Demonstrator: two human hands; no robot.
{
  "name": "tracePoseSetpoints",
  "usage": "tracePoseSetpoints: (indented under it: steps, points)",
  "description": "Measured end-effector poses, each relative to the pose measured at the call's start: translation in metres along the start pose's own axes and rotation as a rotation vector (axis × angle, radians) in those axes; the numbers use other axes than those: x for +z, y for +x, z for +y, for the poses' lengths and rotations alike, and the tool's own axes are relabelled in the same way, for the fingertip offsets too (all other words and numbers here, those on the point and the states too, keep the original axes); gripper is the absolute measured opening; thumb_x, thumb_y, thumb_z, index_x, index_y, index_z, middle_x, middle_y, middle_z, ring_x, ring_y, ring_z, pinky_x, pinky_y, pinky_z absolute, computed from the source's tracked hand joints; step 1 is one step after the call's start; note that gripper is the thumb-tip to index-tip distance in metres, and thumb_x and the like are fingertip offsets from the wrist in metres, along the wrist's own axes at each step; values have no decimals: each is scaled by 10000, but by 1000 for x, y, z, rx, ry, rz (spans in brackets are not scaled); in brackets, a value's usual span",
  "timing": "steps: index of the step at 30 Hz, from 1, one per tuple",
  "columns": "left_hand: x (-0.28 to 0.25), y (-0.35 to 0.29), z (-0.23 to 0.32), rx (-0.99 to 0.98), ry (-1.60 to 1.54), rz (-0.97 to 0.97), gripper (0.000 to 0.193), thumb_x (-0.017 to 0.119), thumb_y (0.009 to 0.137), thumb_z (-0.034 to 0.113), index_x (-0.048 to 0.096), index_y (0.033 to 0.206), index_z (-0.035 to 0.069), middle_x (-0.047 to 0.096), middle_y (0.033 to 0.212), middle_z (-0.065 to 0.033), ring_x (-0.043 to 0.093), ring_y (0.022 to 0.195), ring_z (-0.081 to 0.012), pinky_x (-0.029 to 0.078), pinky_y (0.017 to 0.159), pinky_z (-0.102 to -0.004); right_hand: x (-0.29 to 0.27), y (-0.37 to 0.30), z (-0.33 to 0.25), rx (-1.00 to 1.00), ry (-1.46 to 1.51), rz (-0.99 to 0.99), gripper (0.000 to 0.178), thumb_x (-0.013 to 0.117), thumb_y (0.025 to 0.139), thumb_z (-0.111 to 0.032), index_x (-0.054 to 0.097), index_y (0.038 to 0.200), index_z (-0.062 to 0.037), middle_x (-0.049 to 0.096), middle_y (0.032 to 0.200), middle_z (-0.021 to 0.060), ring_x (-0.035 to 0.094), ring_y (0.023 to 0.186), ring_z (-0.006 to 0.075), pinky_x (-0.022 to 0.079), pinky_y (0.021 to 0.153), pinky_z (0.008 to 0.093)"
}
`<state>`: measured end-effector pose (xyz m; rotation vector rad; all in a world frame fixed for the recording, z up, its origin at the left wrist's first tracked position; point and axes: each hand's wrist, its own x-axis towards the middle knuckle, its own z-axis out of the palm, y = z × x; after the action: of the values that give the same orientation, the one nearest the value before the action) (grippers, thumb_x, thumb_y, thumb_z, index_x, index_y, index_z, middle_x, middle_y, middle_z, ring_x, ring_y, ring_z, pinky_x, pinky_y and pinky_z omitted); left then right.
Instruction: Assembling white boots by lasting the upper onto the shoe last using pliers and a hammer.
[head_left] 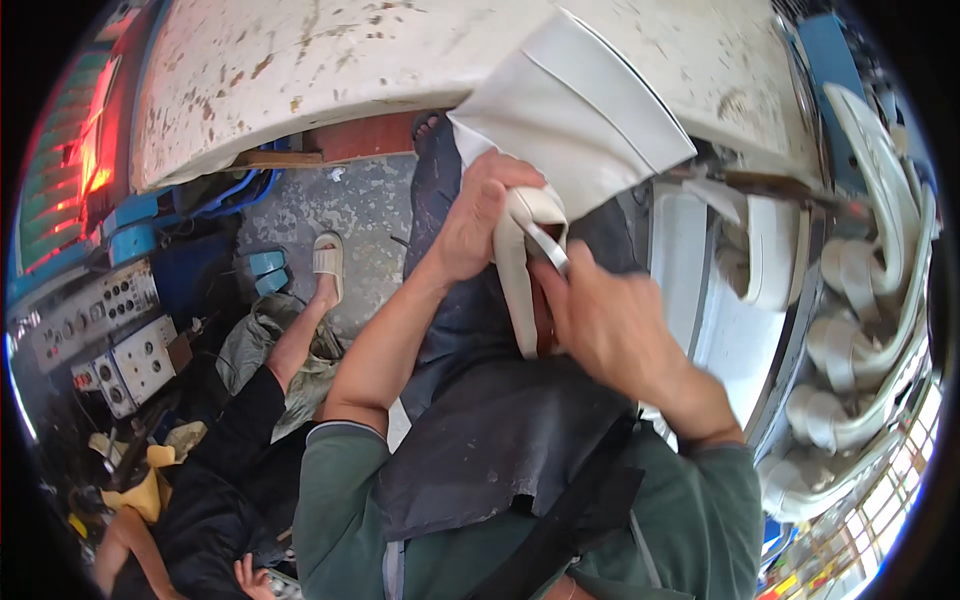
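Observation:
A white boot (575,125) lies across my lap, its wide, flat shaft pointing away toward the table and its foot end toward me. My left hand (475,220) is closed around the boot near the ankle, thumb and fingers pressed on the cream leather. In my right hand (620,325) is a tool with a shiny, flat metal end (546,248), which meets the boot's edge beside my left fingers. My right fist hides the rest of the tool, so its exact kind cannot be told. Beneath the boot is my dark apron (470,450).
A paint-specked white worktable (350,60) spans the far side. Several white boots (850,345) hang or stand along the right, with another white boot (775,260) nearer. At left a co-worker (225,480) sits near machines with knobs (100,315). Blue slippers (268,272) lie on the floor.

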<state>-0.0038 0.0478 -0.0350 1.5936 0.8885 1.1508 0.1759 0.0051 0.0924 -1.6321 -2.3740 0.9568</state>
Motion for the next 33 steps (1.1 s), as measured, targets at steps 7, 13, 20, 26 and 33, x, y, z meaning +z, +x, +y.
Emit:
tracePoseSetpoints:
  steps: [7, 13, 20, 26, 33]
  points:
    - [-6, -2, 0, 26, -18, 80, 502, 202, 1030, 354, 607, 1020, 59, 601, 1013, -111, 523, 1046, -268, 174, 1108, -427, 15, 0, 32, -175, 350, -285, 318, 491, 975, -318, 520, 857, -24, 570, 551, 93, 613, 500, 239, 475, 494, 349]
    - [-3, -2, 2, 6, -47, 99, 486, 222, 1016, 337, 617, 989, 55, 609, 973, -108, 528, 1025, -267, 199, 1090, -430, 30, 27, 76, 44, 1064, -478, 448, 353, 1030, -391, 541, 827, -38, 569, 546, 17, 543, 501, 111, 434, 548, 263]
    - [-10, 5, 0, -46, -2, -7, 503, 226, 1013, 329, 617, 975, 14, 588, 1017, -148, 508, 1035, -277, 267, 1058, -429, 10, 65, 84, -85, 540, -617, 502, 396, 997, -464, 577, 814, -33, 556, 530, 44, 608, 518, 180, 477, 531, 313]
    - [-7, 15, -2, -50, 58, -57, 483, 242, 1002, 334, 608, 938, 25, 582, 950, -120, 509, 937, -274, 310, 955, -383, -35, 127, 48, -31, 106, -1001, 573, 523, 928, -535, 583, 700, -12, 533, 508, 40, 571, 469, 151, 449, 472, 304]
    - [-14, 20, -4, 20, 68, -121, 517, 246, 1010, 368, 646, 963, 44, 622, 923, -106, 530, 914, -269, 319, 936, -364, -20, 65, 66, -366, 62, -454, 512, 533, 941, -473, 594, 694, -29, 540, 496, 86, 567, 456, 205, 447, 475, 366]
